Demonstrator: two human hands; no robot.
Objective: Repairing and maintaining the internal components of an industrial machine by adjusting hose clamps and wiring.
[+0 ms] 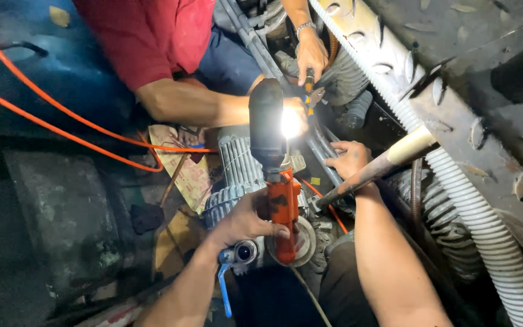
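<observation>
My left hand [246, 223] is shut around the orange handle of a work lamp [282, 209]. The lamp's black head [266, 124] points up, and its light glares at the middle of the view. My right hand [347, 158] rests with bent fingers on a bundle of grey hoses [322, 151] and holds nothing. A metal rod with a tan handle [394, 154] lies across my right wrist. Under the lamp sits a ribbed grey motor housing [237, 166]. A co-worker in a red shirt [152, 36] holds pliers [310, 91] in one hand [311, 53] just above the light.
An orange cable [62, 118] loops across the dark left side. A white corrugated hose [485, 224] runs down the right along a perforated metal rail [388, 60]. A blue-handled valve [223, 287] sits below my left hand. Torn cardboard [180, 163] lies beside the motor.
</observation>
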